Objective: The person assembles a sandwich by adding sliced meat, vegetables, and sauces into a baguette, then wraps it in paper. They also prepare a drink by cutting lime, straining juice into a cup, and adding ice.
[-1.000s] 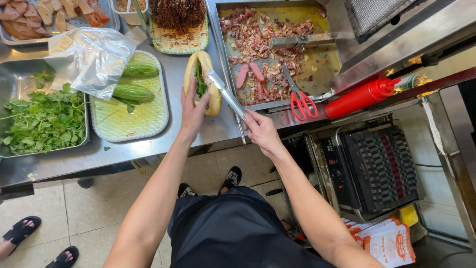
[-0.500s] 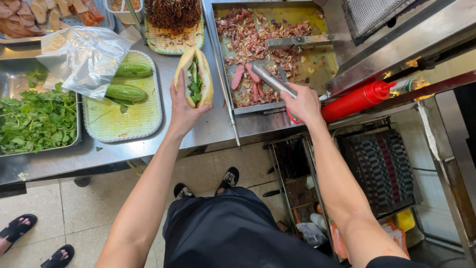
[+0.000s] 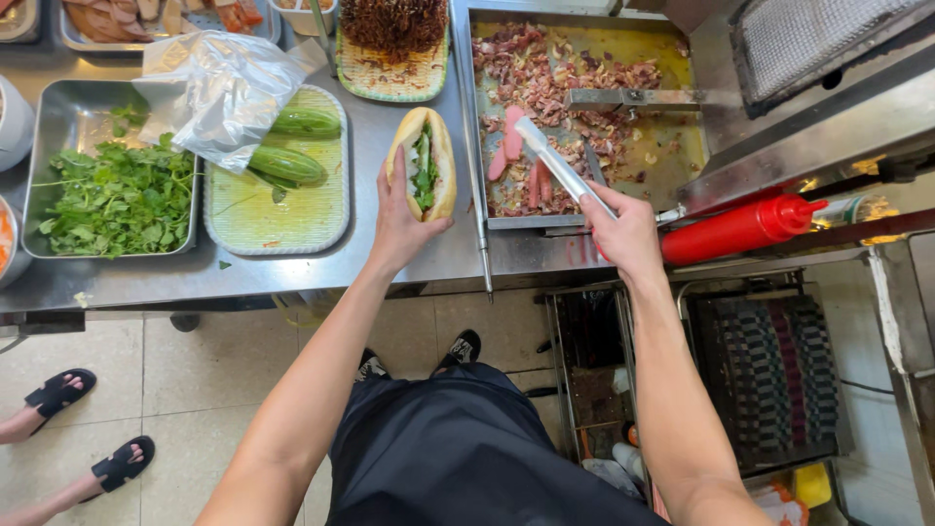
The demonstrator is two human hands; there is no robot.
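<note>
Over the steel counter (image 3: 292,278): left hand (image 3: 399,219) cupped shut around a split bread roll (image 3: 424,161), slit turned up, greens showing, kept level beside the pan so filling can go straight in. Right hand (image 3: 623,229) clamped on metal tongs (image 3: 555,161), tips reaching into the greasy pan (image 3: 682,117) at the pink sausages (image 3: 511,156) among chopped meat. Further out, cucumbers (image 3: 287,161) on a green tray (image 3: 282,214), herbs (image 3: 112,200) in a steel tray, red squeeze bottle (image 3: 740,229) lying at right.
</note>
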